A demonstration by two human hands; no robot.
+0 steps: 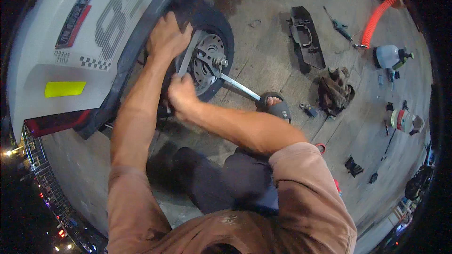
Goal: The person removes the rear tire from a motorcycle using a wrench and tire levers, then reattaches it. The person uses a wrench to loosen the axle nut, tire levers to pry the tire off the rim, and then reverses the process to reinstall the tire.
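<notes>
A scooter wheel [226,28] with a drilled metal disc [215,44] and an axle bolt at its hub stands before me. My left hand [169,37] is closed at the upper side of the wheel, next to the white body panel. Lower down, my right hand [182,95] is closed and somewhat blurred. A flat grey strip [187,57] runs between the two hands, its lower end at my right hand; whether the left fingers hold it is hidden. From the hub, a long silver bar [240,86] slants down to a sandalled foot [275,103].
A black plastic cover [307,37], a dark rag [336,91] and a green-handled tool [340,29] lie on the concrete at right. Farther right are a red coiled hose [375,21], a spray bottle [388,56] and a white tub [402,120]. White scooter bodywork [75,66] fills the left.
</notes>
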